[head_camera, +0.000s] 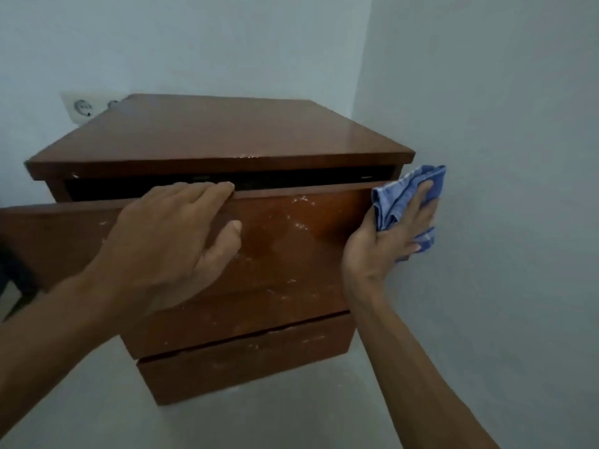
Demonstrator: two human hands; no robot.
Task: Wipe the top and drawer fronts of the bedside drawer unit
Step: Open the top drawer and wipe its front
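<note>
A brown wooden bedside drawer unit [227, 131] stands in a room corner. Its top drawer front [291, 241] is pulled slightly out, with a dark gap under the top panel and whitish marks on the wood. My left hand [175, 234] holds the drawer's upper edge, fingers curled over the rim, thumb on the front. My right hand [389, 241] presses a folded blue cloth [405, 196] against the drawer's right end, fingers fairly straight over it. A lower drawer front [246, 361] sits below, also speckled.
A grey wall [502, 189] runs close along the unit's right side, right behind the cloth. A white wall socket [81, 108] sits behind the unit's back left corner. Pale floor [227, 426] lies in front. A dark object [9, 273] shows at the left edge.
</note>
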